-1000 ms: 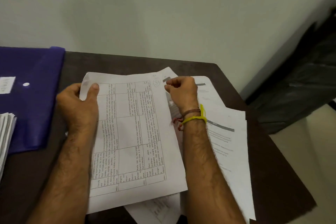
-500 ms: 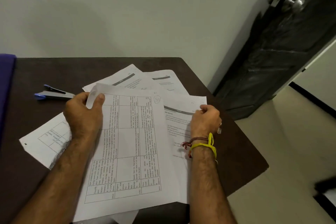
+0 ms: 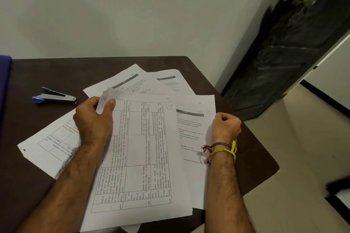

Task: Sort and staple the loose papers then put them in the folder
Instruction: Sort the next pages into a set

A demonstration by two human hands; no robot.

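Note:
My left hand [image 3: 94, 119] pinches the top left corner of a printed table sheet [image 3: 140, 157], thumb on top, the corner curled up. My right hand [image 3: 225, 125] is closed on the right edge of a text sheet [image 3: 191, 138] that lies partly under the table sheet. Two more text sheets [image 3: 151, 83] fan out behind them. Another table sheet [image 3: 51, 147] lies flat to the left, under my left forearm. A blue and grey stapler [image 3: 55, 96] rests on the dark table [image 3: 47, 70] at the left. A sliver of the purple folder [image 3: 4, 81] shows at the left frame edge.
The table's right edge [image 3: 265, 149] runs just beside my right hand, with pale floor beyond it. A dark door [image 3: 284, 43] with a metal knob stands at the right. A white wall backs the table.
The view has swung right, so the folder slid almost out of frame and the stapler and door appeared. My right hand moved from the table sheet's top corner to the text sheet's right edge.

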